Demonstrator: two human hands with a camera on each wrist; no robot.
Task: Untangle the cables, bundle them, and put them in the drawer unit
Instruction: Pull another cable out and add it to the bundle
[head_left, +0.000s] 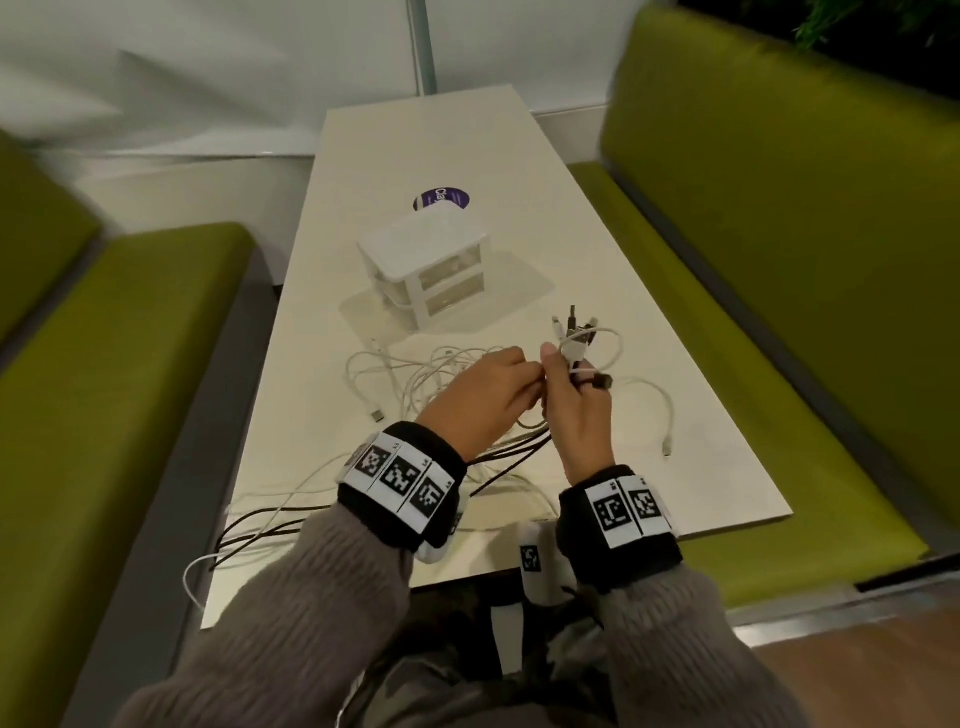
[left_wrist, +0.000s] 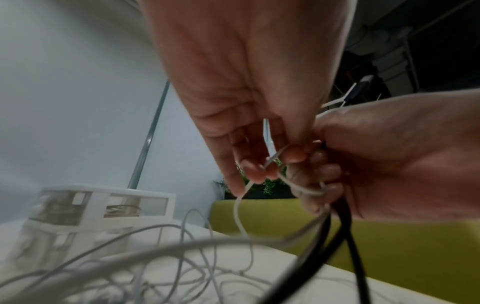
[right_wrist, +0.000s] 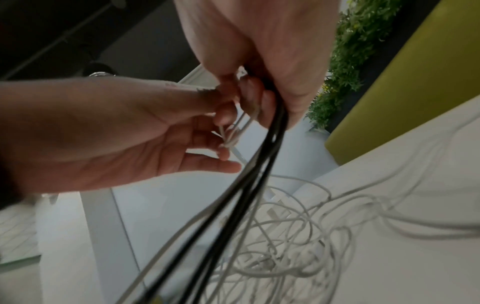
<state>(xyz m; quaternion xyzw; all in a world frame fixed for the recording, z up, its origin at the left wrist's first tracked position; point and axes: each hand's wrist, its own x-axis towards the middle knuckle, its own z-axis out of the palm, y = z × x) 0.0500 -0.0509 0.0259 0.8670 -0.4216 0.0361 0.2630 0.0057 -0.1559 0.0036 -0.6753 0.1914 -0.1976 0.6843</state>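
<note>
Two hands meet: our right hand (head_left: 574, 410) grips the cables (right_wrist: 262, 148) upright (plugs far), our left hand (head_left: 485, 397) pinches a white strand (left_wrist: 240, 207) leftward.

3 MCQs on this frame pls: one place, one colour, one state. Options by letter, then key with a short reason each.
1. Where does the drawer unit stand?
A. on the table, beyond the hands
B. on the green bench
C. on the person's lap

2. What colours are the cables held by the right hand?
A. red and blue
B. white and black
C. all yellow

3. What is the left hand doing?
A. lying flat on the table
B. pulling a drawer open
C. pinching a thin white cable next to the right hand's grip

Key:
1 A: the head view shows it on the table, past the loose cable tangle.
2 B: the right wrist view shows black cables and white ones running from the fist.
3 C: the left wrist view shows fingertips closed on the white cable.
</note>
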